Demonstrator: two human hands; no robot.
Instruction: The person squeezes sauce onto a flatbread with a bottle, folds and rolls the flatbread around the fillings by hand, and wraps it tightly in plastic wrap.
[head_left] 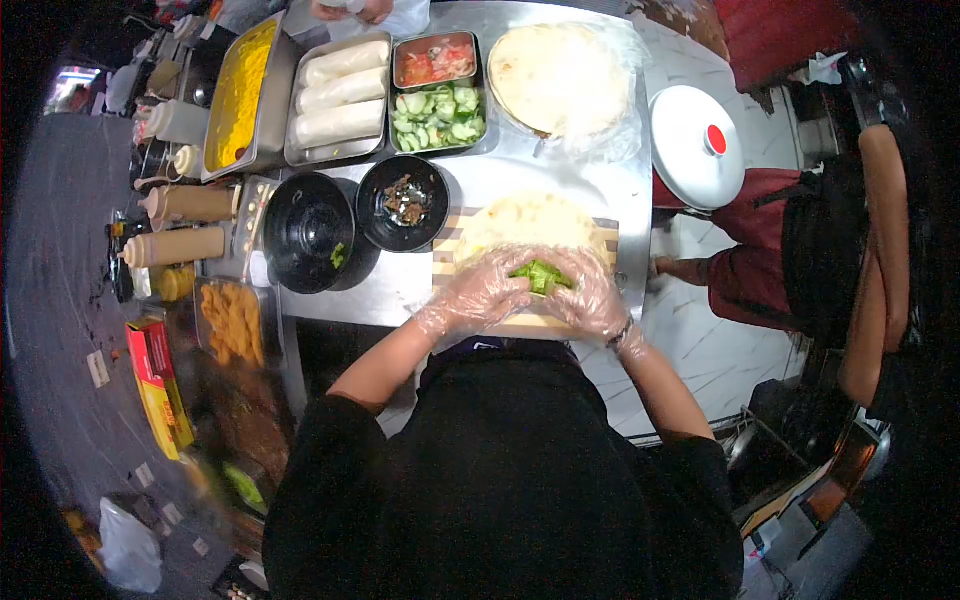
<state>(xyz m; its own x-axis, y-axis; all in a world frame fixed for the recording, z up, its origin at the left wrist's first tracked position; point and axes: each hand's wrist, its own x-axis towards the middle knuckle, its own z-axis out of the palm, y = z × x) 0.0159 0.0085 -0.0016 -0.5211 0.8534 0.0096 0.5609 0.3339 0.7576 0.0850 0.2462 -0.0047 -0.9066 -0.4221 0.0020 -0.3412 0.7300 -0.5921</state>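
In the head view, a round flatbread (540, 218) is laid on a striped board (445, 240), and a clump of leafy greens (541, 276) is held over its near part by the gloved left hand (487, 293) and right hand (588, 292). The fingers of both are curled in and closed on the greens; whether bread is pinched as well cannot be told (the undersides are hidden by the gloves). Greens could be spilled toward the body if either grip were loosened, and the flatbread could be torn if it were pulled too hard. Loose glove plastic might also be trapped under the greens. The clump is enclosed between the 2 hands, with both sets of fingers touching it. The flatbread's uncovered part is spread just beyond the fingers, and a small black bowl (398, 236) is set beyond the left hand, apart from it.
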